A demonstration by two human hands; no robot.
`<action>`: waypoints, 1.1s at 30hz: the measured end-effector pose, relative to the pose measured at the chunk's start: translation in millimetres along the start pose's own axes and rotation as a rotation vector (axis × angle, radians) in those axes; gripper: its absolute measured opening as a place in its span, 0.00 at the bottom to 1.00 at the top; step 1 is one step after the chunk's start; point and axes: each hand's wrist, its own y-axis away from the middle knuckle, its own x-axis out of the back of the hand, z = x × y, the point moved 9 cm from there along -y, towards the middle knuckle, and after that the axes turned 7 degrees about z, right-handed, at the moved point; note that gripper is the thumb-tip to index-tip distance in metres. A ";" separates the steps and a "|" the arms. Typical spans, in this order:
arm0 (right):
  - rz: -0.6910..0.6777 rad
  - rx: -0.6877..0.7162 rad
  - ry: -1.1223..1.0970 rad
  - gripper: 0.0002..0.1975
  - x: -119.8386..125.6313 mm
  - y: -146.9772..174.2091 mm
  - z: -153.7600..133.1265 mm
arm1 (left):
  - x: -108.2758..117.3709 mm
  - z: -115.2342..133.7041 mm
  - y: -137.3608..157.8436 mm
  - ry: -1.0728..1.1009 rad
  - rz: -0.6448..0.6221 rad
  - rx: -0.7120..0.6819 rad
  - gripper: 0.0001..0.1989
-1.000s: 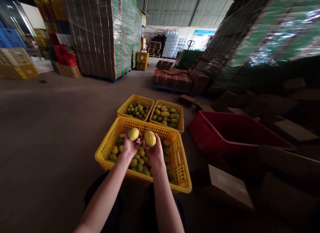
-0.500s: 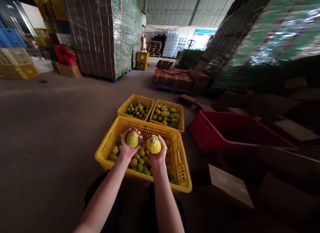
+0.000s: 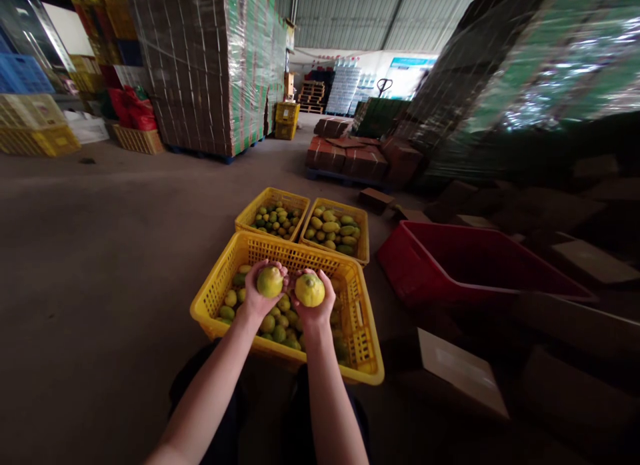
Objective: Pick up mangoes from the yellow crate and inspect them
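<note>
Left grip (image 3: 254, 296) first, palm up, fingers curled round the left fruit (image 3: 271, 282), a yellow-green, lemon-like one w/ its nubby end up; right grip (image 3: 323, 304) much the same, cupping the right fruit (image 3: 310, 290), a touch yellower, nub up too. So both grips are full, one fruit apiece, side by side above the big crate (image 3: 359, 328); whether the fingertips meet in the gap, can't tell. And how do they handle? Prob. light to middling, an easy one-palm load; firm, w/ a bit of give under the thumb, I'd say. Skin looks smooth, poss. waxy, so a slip is on the cards if it's pinched at the tips. Best hold: round the fat middle, palm underneath, thumb on the outer side, nub left alone b/c that's a poor handle. Go gentle, too; a hard squeeze or drop could bruise it. Straight below, loose fruit (image 3: 268, 324) in the big crate, greens & yellows, round enough to roll, so lift singly from the top. Just beyond, rear left crate (image 3: 256, 206) and rear right crate (image 3: 363, 232), both w/ more of the same; red tub (image 3: 413, 272) off to the R, apart.
</note>
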 end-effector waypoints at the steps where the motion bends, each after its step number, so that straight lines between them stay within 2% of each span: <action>1: 0.004 -0.009 -0.034 0.11 -0.8 -0.2 0.4 | 2.6 1.3 -2.3 0.041 0.025 -0.012 0.10; 3: 0.005 -0.013 -0.101 0.11 -2.6 -0.8 0.0 | 8.2 6.5 -8.0 0.131 0.081 -0.064 0.08; 7: -0.037 0.033 -0.135 0.14 -5.9 -3.7 -2.5 | 10.1 17.5 -17.6 0.286 0.077 -0.155 0.16; 13: 0.067 0.049 -0.155 0.15 9.9 -14.8 4.3 | 12.6 18.1 -16.4 0.351 0.081 -0.121 0.18; 17: -0.017 0.080 -0.172 0.15 3.6 -13.5 3.5 | 13.7 17.6 -13.4 0.306 0.109 -0.137 0.18; 22: -0.148 0.098 -0.157 0.24 -8.7 -6.1 3.4 | 15.5 20.0 -15.2 0.109 0.156 -0.211 0.17; 27: -0.032 0.051 -0.162 0.15 4.2 -10.8 8.0 | 17.0 18.5 -18.2 0.012 0.104 -0.239 0.13; 33: 0.036 -0.033 -0.237 0.12 12.5 -13.0 8.3 | 29.8 18.4 -24.7 0.007 0.172 -0.232 0.12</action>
